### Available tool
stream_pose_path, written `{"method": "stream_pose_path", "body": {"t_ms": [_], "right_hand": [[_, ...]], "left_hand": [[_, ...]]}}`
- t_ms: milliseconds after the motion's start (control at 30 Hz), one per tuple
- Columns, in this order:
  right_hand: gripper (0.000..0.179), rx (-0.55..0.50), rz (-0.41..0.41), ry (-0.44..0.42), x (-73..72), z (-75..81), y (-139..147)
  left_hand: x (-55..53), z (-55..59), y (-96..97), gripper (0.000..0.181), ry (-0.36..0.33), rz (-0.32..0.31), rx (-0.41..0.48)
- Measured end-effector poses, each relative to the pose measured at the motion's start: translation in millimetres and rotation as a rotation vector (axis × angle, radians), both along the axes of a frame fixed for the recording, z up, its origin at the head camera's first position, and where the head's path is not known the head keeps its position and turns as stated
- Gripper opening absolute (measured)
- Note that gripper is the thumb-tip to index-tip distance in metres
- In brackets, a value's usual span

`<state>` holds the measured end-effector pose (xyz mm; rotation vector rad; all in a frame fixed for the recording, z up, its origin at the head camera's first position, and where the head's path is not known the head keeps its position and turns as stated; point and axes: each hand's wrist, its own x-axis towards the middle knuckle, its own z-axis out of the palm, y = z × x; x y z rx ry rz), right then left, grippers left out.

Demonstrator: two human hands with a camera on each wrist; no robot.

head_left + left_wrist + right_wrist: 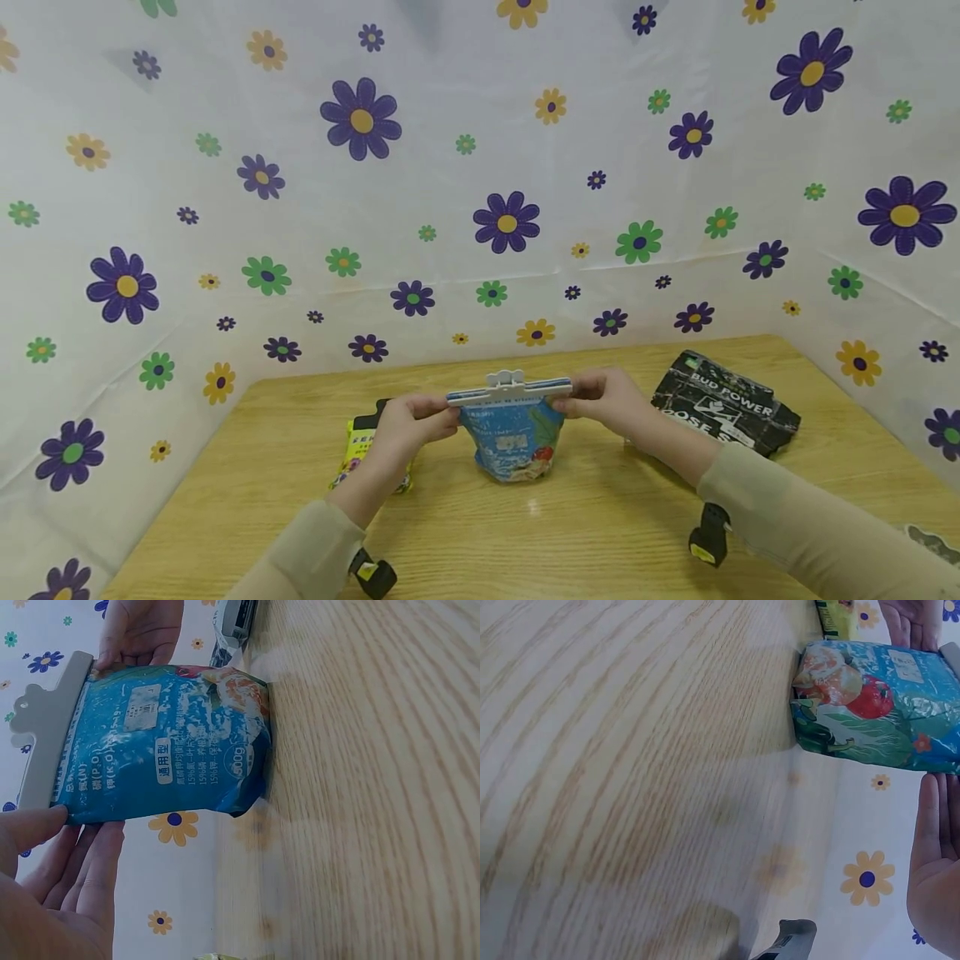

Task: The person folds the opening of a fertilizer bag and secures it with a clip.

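A blue plastic bag point(513, 442) with vegetables printed on it hangs upright between both hands, its bottom at or just above the tabletop; I cannot tell if it touches. Across its top runs a long white sealing clip point(510, 390) with a small tab at the middle. My left hand point(405, 425) pinches the left end of the clip and the bag's corner, thumb on the near side in the left wrist view. At the opposite end, my right hand point(611, 404) pinches the other corner. The right wrist view shows the bag's printed tomato point(874, 699).
Left of the bag, partly behind my left forearm, lies a yellow packet point(352, 454) with a black clip point(367, 419). A black bag point(720, 404) with white lettering lies on the right, beyond my right forearm. The wooden table point(480, 550) ends at a flower-printed cloth point(450, 192).
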<state>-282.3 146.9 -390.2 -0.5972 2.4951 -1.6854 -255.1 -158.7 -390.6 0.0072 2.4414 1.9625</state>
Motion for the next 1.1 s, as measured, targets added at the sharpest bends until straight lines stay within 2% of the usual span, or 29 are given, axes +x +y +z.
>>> {"method": "stream_pose_path", "body": {"t_ms": [233,600,800,1100], "right_hand": [[0.019,-0.045,0.016,-0.022,0.8,-6.7,1],[0.022,-0.047,0.000,-0.054,3.1,-10.5,1],[0.026,-0.059,-0.008,-0.065,3.6,-11.2,1],[0.023,-0.066,-0.031,-0.056,5.4,-13.1,0]], "left_hand": [[-0.1,-2.7,-0.3,0.018,-0.016,-0.002,-0.013],[3.0,-3.3,-0.9,0.021,-0.012,-0.024,-0.020],[3.5,-1.6,0.1,0.020,-0.010,-0.005,-0.022],[2.3,-1.4,1.5,0.018,-0.011,0.005,-0.017]]}}
